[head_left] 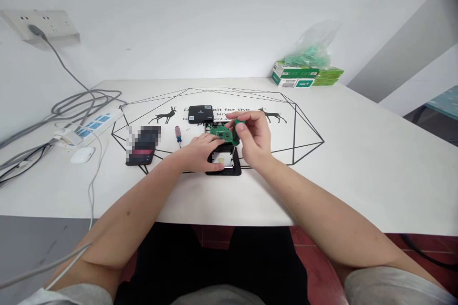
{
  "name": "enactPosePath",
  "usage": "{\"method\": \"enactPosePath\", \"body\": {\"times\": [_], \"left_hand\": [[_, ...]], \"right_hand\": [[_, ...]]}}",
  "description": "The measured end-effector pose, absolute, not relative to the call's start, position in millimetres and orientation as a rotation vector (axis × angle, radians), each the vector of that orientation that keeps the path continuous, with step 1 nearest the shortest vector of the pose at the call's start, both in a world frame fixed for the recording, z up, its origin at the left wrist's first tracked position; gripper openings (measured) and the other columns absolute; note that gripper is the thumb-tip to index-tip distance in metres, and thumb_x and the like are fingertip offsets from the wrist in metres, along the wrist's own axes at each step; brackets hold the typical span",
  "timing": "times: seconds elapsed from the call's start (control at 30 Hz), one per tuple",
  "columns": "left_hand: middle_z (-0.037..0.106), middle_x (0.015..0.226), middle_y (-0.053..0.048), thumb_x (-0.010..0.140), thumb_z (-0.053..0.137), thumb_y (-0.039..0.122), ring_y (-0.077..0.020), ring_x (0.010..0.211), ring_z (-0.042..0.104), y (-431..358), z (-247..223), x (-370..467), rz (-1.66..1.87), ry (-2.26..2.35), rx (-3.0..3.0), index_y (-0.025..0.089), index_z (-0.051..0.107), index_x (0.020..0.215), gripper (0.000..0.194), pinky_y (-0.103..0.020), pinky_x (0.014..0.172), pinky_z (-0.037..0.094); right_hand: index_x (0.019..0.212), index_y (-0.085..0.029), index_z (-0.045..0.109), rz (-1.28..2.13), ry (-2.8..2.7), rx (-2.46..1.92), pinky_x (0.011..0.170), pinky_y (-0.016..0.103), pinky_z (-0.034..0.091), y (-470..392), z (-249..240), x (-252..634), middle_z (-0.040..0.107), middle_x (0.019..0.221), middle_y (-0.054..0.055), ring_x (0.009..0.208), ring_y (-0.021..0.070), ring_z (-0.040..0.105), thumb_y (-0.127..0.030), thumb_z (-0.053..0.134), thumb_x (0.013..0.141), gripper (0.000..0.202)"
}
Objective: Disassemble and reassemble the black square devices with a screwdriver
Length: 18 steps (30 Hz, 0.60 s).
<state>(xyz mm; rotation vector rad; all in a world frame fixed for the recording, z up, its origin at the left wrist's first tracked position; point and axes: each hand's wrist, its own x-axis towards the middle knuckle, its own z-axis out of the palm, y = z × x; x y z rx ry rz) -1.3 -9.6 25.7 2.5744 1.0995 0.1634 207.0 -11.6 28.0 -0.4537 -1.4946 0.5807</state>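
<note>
My right hand point(256, 138) is closed around the green-and-black handle of a screwdriver point(235, 132). Its thin shaft points down toward an opened black device case point(234, 170). My left hand point(202, 153) grips the left side of that case, thumb over the near part and fingers at the circuit board. The green circuit board point(219, 131) lies at the far side of the case, partly covered by my fingers. A white plate with a yellowish patch shows inside the case. Just behind the board rests a flat black box lid point(201, 114) with small labels.
To the left lie a second screwdriver point(178, 136) with a reddish-blue handle, a blurred phone point(143, 145), a white earbud case point(83, 154) and a power strip point(97, 124) with tangled cables. Green-and-white boxes point(295, 75) under a plastic bag point(313, 50) stand at the back right.
</note>
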Motion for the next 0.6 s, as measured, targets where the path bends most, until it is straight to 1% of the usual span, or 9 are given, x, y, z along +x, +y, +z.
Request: {"method": "enactPosePath", "body": {"times": [0.07, 0.13, 0.27, 0.33, 0.4, 0.47, 0.53, 0.6], "left_hand": [[0.049, 0.167, -0.014, 0.096, 0.068, 0.064, -0.0413, 0.157, 0.038, -10.1, 26.2, -0.9, 0.157, 1.106, 2.573, 0.028, 0.044, 0.167, 0.083, -0.061, 0.128, 0.033], [0.048, 0.168, -0.014, 0.097, 0.068, 0.064, -0.0409, 0.157, 0.038, -10.6, 26.9, -0.5, 0.148, 1.11, 2.572, 0.027, 0.044, 0.167, 0.082, -0.06, 0.128, 0.033], [0.049, 0.167, -0.015, 0.097, 0.068, 0.063, -0.0413, 0.156, 0.038, -11.0, 27.6, -0.2, 0.146, 1.104, 2.571, 0.028, 0.041, 0.169, 0.085, -0.061, 0.128, 0.033], [0.049, 0.167, -0.014, 0.097, 0.068, 0.062, -0.0414, 0.156, 0.038, -11.0, 27.7, -0.4, 0.15, 1.097, 2.567, 0.029, 0.039, 0.171, 0.086, -0.062, 0.129, 0.032], [0.049, 0.167, -0.014, 0.097, 0.068, 0.062, -0.0412, 0.157, 0.038, -11.1, 27.7, -0.6, 0.153, 1.094, 2.568, 0.028, 0.039, 0.171, 0.086, -0.062, 0.129, 0.031], [0.049, 0.167, -0.014, 0.097, 0.067, 0.063, -0.0413, 0.157, 0.038, -11.2, 27.9, -0.8, 0.157, 1.094, 2.572, 0.027, 0.041, 0.169, 0.085, -0.062, 0.129, 0.032], [0.048, 0.168, -0.015, 0.097, 0.067, 0.064, -0.0415, 0.158, 0.038, -11.3, 28.1, -1.0, 0.157, 1.096, 2.571, 0.027, 0.043, 0.168, 0.083, -0.061, 0.129, 0.033], [0.047, 0.169, -0.014, 0.097, 0.066, 0.064, -0.0412, 0.158, 0.037, -11.3, 28.2, -0.9, 0.152, 1.103, 2.572, 0.027, 0.045, 0.167, 0.082, -0.061, 0.129, 0.032]], "right_hand": [[0.113, -0.03, 0.063, 0.565, -1.504, -0.464, 0.085, 0.042, 0.062, -13.3, 29.1, 209.0, 0.077, 0.108, 0.003, 0.094, 0.0207, 0.075, -0.044, 0.053, 0.112, 0.017], [0.112, -0.029, 0.067, 0.495, -1.519, -0.495, 0.086, 0.043, 0.06, -12.7, 29.9, 210.7, 0.076, 0.104, 0.003, 0.097, 0.0218, 0.074, -0.042, 0.051, 0.113, 0.02], [0.106, -0.028, 0.065, 0.289, -1.518, -0.533, 0.081, 0.039, 0.053, -7.3, 30.2, 211.1, 0.066, 0.098, 0.002, 0.088, 0.0191, 0.064, -0.04, 0.065, 0.106, 0.012], [0.102, -0.028, 0.062, 0.23, -1.494, -0.566, 0.078, 0.038, 0.051, -5.2, 30.1, 210.2, 0.06, 0.095, 0.0, 0.085, 0.0183, 0.058, -0.042, 0.072, 0.101, 0.017], [0.102, -0.028, 0.06, 0.237, -1.478, -0.588, 0.078, 0.038, 0.051, -4.8, 29.9, 209.3, 0.058, 0.096, 0.001, 0.087, 0.019, 0.058, -0.044, 0.073, 0.1, 0.021], [0.104, -0.028, 0.06, 0.311, -1.472, -0.565, 0.082, 0.041, 0.055, -6.1, 29.8, 208.3, 0.062, 0.102, 0.003, 0.093, 0.021, 0.063, -0.049, 0.068, 0.103, 0.022], [0.107, -0.029, 0.059, 0.417, -1.46, -0.524, 0.087, 0.044, 0.058, -8.5, 29.6, 207.2, 0.068, 0.109, 0.005, 0.097, 0.0227, 0.068, -0.054, 0.056, 0.108, 0.025], [0.109, -0.03, 0.058, 0.495, -1.445, -0.513, 0.089, 0.046, 0.06, -10.5, 29.3, 206.2, 0.073, 0.11, 0.006, 0.097, 0.0232, 0.071, -0.055, 0.047, 0.112, 0.028]]}}
